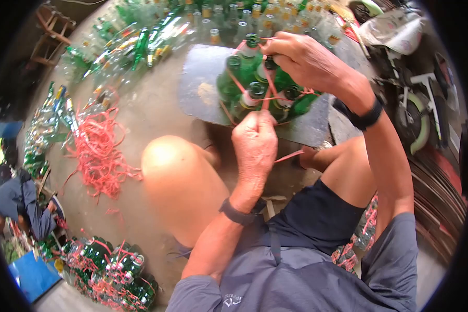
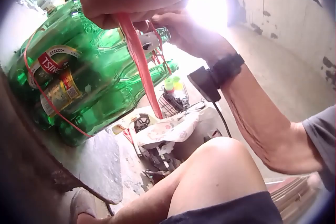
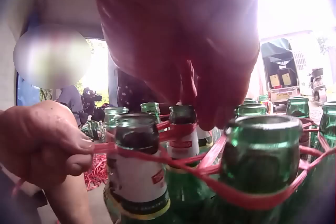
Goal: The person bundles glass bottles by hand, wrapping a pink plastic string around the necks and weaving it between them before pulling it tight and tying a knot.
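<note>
Several green glass bottles (image 1: 224,86) stand in a tight group on a grey board (image 1: 196,67), with pink plastic strap (image 1: 237,83) wound around and between their necks. The left hand (image 1: 255,143) pinches a length of strap at the near side of the bunch; its loose end hangs below the fist. Over the far necks, the right hand (image 1: 309,60) pinches strap beside a bottle mouth. In the right wrist view the strap (image 3: 252,199) crosses in front of the nearest necks, and the left hand (image 3: 44,140) pulls it level at the left.
A heap of pink strap (image 1: 100,151) lies on the floor at left, above strapped bottle bundles (image 1: 114,270). Many loose bottles (image 1: 140,47) cover the far floor. Another person (image 1: 23,203) crouches at far left. A small bike (image 1: 413,119) stands at right.
</note>
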Available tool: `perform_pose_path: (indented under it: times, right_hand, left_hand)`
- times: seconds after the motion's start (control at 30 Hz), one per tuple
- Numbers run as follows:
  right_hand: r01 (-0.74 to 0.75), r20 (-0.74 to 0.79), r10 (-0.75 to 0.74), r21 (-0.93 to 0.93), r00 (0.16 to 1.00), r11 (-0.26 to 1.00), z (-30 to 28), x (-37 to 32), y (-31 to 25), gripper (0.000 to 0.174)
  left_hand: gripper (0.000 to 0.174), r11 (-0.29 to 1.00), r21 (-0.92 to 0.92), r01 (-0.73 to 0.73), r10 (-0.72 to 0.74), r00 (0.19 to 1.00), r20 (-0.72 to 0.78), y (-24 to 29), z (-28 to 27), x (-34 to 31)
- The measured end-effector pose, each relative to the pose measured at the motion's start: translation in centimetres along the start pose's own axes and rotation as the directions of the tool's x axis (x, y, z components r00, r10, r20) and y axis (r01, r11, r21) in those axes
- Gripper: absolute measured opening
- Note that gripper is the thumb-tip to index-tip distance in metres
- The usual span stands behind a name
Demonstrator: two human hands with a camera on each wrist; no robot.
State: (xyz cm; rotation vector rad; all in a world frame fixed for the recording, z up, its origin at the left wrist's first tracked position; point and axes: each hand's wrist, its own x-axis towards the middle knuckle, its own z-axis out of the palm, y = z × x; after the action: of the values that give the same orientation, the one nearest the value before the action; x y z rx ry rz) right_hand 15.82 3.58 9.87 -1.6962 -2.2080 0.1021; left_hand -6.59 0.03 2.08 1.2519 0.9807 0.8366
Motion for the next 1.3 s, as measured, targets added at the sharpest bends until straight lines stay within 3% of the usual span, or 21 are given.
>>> perform_pose_path:
  times: [0.1, 0.17, 0.23, 0.37, 0.43, 0.57, 0.8, 0.87, 1.07, 1.23, 1.3]
  right_hand:
    - [-0.016, -0.146, 0.027, 0.079, 0.989, 0.997, 0.6, -1.7, -2.5, 0.031]
    - [-0.112, -0.044, 0.118, 0.127, 0.992, 0.986, 0.4, -2.4, -3.9, 0.048]
    - [-0.075, -0.082, 0.082, 0.087, 0.993, 0.993, 0.6, -2.8, -4.5, 0.060]
    - [-0.107, -0.064, 0.113, 0.088, 0.992, 0.990, 0.3, -3.0, -5.5, 0.070]
    - [-0.191, -0.024, 0.199, 0.196, 0.980, 0.962, 0.7, -3.1, -5.5, 0.075]
    - [-0.210, -0.020, 0.217, 0.181, 0.976, 0.961, 1.1, -3.4, -5.3, 0.075]
    - [-0.115, -0.152, 0.149, 0.211, 0.977, 0.971, 1.4, -3.8, -5.6, 0.067]
    - [-0.076, -0.177, 0.093, 0.102, 0.980, 0.992, 1.5, -3.9, -5.8, 0.059]
    - [-0.097, -0.179, 0.110, 0.082, 0.978, 0.992, 1.8, -4.2, -6.2, 0.039]
    - [-0.059, -0.211, 0.064, 0.030, 0.975, 0.998, 2.6, -4.3, -6.1, 0.037]
    - [-0.052, -0.217, 0.045, -0.026, 0.975, 0.998, 2.5, -4.4, -6.1, 0.039]
  left_hand:
    - [0.029, 0.995, 0.065, -0.072, 0.072, 0.997, -0.008, 0.0, -0.3, -0.1]
    - [0.030, 0.995, 0.053, -0.083, 0.085, 0.996, -0.025, -0.5, 0.0, 0.1]
    - [0.034, 0.995, 0.048, -0.090, 0.091, 0.996, -0.022, -1.0, 0.1, 0.4]
    - [0.034, 0.994, 0.060, -0.090, 0.092, 0.996, -0.020, -0.9, -0.1, 0.5]
    - [0.034, 0.993, 0.057, -0.101, 0.103, 0.994, -0.021, -0.8, -0.1, 0.5]
    - [0.033, 0.991, 0.056, -0.121, 0.122, 0.993, -0.012, -1.3, -0.3, 0.6]
    - [0.031, 0.999, 0.019, -0.035, 0.034, 0.999, 0.028, -0.2, -0.7, 0.3]
    - [0.031, 0.999, 0.010, -0.042, 0.042, 0.999, 0.030, -0.4, -0.7, 0.4]
    - [0.033, 0.996, 0.036, -0.078, 0.079, 0.997, -0.007, -0.7, -0.4, 0.4]
    - [0.035, 0.999, 0.006, -0.034, 0.034, 0.999, 0.003, -0.7, -0.4, 0.5]
    - [0.035, 0.996, 0.008, -0.084, 0.084, 0.996, 0.010, -0.9, -0.3, 0.5]
